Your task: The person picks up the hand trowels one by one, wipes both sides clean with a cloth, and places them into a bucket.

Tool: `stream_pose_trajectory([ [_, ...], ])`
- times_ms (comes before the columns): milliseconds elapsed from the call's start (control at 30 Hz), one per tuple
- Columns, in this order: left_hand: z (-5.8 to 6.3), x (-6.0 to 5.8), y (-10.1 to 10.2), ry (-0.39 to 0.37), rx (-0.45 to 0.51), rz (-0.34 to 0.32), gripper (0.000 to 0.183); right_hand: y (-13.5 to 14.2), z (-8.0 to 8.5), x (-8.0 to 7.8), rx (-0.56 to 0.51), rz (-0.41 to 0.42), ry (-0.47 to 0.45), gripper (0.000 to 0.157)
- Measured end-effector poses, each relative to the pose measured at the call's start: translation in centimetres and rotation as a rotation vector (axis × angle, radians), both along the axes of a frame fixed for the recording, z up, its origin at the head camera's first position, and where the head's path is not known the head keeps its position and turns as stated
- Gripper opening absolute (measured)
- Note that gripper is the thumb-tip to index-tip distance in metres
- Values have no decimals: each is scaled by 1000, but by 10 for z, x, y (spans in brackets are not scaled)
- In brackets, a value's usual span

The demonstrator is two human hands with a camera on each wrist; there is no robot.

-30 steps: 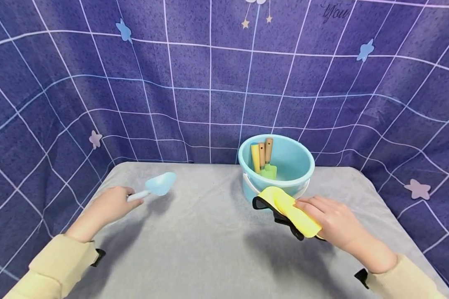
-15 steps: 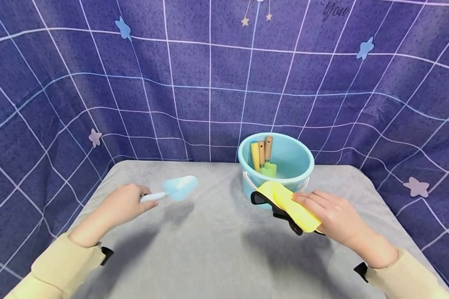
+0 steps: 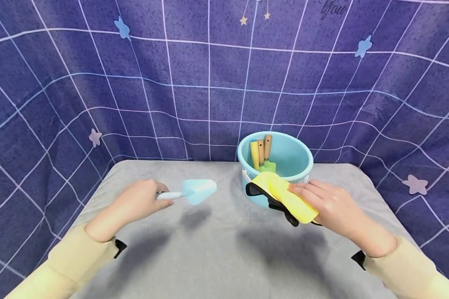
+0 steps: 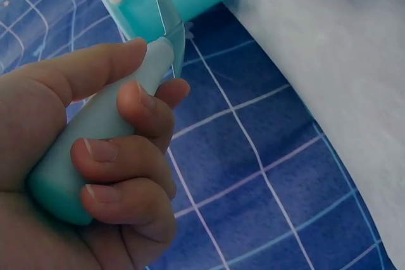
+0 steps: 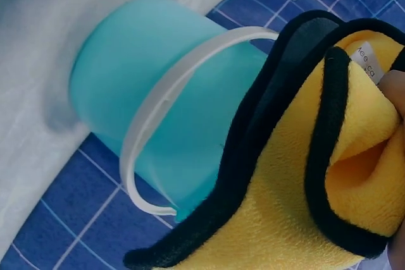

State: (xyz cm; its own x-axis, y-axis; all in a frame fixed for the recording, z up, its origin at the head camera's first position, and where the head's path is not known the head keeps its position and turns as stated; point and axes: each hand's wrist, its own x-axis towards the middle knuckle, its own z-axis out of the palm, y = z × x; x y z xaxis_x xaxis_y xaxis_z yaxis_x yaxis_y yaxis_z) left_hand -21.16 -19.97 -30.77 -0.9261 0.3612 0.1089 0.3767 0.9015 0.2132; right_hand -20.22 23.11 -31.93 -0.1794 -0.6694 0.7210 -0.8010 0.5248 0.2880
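Note:
In my left hand (image 3: 144,199) is a light blue trowel (image 3: 199,190), held by its pale handle. The fingers wrap round that handle (image 4: 107,124) in the left wrist view, and the blade is seen nearly edge-on. My right hand (image 3: 331,205) grips a folded yellow cloth (image 3: 284,195) with black edging. Both the trowel and the cloth are up off the grey surface. Behind the cloth stands a light blue bucket (image 3: 254,199), partly covered by it in the head view. The right wrist view shows the bucket's white handle (image 5: 155,105) hanging down its side.
Inside the bucket lean a yellow handle (image 3: 254,154) and two wooden handles, with green tool heads (image 3: 268,166) below. The grey cloth-covered table (image 3: 209,257) reaches back to a purple-blue grid-patterned curtain (image 3: 187,95), which also hangs at both sides.
My left hand has carried the trowel rightward, toward the bucket, and its blade has turned to point more to the right. The right hand and cloth have risen slightly in view.

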Motion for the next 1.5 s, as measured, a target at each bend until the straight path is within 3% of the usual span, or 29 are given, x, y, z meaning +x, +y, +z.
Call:
stream_pose_trajectory([
  [300,5,-4,23,-24,-7,-36,19,-11,16,-2,26,19,-2,34],
  [700,6,-7,48,-37,5,-218,15,-30,33,-2,77,55,80,26],
  [933,5,-9,61,-45,-10,-258,10,-39,40,3,83,101,95,26],
  [1500,12,-12,96,11,40,-401,10,-47,26,7,243,41,10,32],
])
